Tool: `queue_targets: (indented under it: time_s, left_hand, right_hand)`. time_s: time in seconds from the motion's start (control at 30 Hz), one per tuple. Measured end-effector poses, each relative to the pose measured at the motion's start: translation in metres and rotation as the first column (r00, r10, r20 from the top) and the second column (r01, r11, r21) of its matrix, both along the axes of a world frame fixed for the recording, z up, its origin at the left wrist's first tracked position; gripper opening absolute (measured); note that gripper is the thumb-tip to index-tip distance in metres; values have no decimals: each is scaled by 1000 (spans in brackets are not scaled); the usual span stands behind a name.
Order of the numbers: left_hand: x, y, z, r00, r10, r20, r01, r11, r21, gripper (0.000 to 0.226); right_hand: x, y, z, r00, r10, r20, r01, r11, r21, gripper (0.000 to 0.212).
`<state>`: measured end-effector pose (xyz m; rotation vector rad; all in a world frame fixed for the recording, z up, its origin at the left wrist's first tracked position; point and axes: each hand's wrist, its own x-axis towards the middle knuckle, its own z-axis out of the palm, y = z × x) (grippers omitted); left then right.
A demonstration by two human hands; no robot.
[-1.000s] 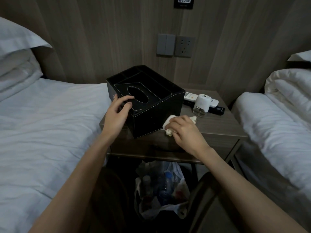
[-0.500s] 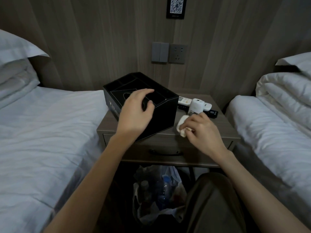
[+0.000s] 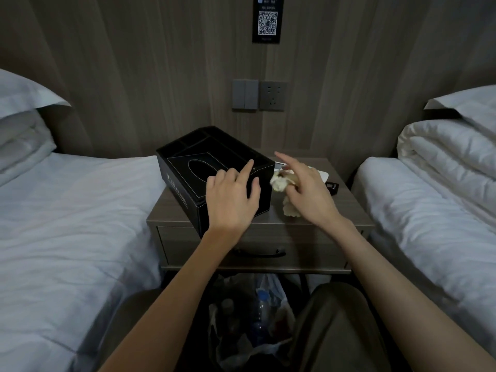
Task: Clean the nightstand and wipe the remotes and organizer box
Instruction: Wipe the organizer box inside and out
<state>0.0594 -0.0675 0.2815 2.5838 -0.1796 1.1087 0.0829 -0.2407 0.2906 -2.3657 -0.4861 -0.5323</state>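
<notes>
Person, arms and lap in view. Left forearm (image 3: pixel 174 288) and right forearm (image 3: pixel 389 277): bare down to left grip (image 3: pixel 230 200) and right grip (image 3: pixel 308 194). Trousers (image 3: pixel 335 331): plain dull olive-brown cloth, smooth over the knee.

We recorded a matt, stitched, leather-look organizer box (image 3: pixel 177 181), a matt wood-grain worktop (image 3: pixel 349 208) and a crumpled cloth (image 3: pixel 279 182).
</notes>
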Motion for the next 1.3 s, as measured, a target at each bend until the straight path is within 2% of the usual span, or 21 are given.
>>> queue_targets:
  time_s: [0.1,0.17,0.3,0.4,0.5,0.57,0.63,0.73,0.77,0.87,0.93,1.03,1.2,1.3]
  left_hand:
    - [-2,0,-2,1000,7,9,-7,1000,16,42]
    - [-3,3,-2,1000,6,15,-6,1000,21,42]
    - [-9,22,-8,998,-7,67,0,994,106,42]
    - [-17,51,-10,993,-86,84,78,992,94,41]
    - [-25,83,-12,988,-133,73,136,990,-26,39]
    - [-30,101,-14,992,-126,22,128,970,-205,43]
    - [-32,112,-13,992,-124,-35,99,908,-406,48]
    - [-32,124,-5,994,-60,-90,4,853,-522,58]
    - [-32,129,-3,990,-74,-118,-7,818,-575,59]
    - [-33,147,0,957,-251,-143,53,639,-767,53]
    - [-31,158,3,940,-315,-128,86,584,-807,53]
    - [-15,169,9,927,-356,-118,115,567,-816,47]
    - [18,184,15,872,-453,-186,121,567,-815,53]
    - [24,192,16,825,-529,-199,132,523,-842,48]
  right_hand:
    - [6,9,2,987,140,-80,-135,988,73,73]
    - [6,14,-1,981,159,-113,-146,983,114,69]
    - [-4,21,-7,991,105,-84,-101,994,48,69]
    - [-21,30,-3,993,100,-68,-102,994,-36,71]
    - [-45,50,4,984,173,-49,-177,978,-109,72]
    - [-61,71,7,964,251,-87,-257,964,-72,72]
    - [-73,93,7,945,300,-133,-307,951,-39,70]
    - [-81,121,7,907,390,-158,-397,918,-15,65]
    - [-83,129,8,894,420,-154,-427,904,-16,64]
    - [-82,147,12,870,474,-140,-486,871,-70,62]
    - [-76,155,14,858,489,-160,-510,849,-136,61]
    - [-67,167,18,853,496,-163,-520,833,-189,60]
    - [-46,192,20,865,483,-138,-502,837,-218,66]
    - [-36,201,20,866,481,-137,-500,843,-200,69]
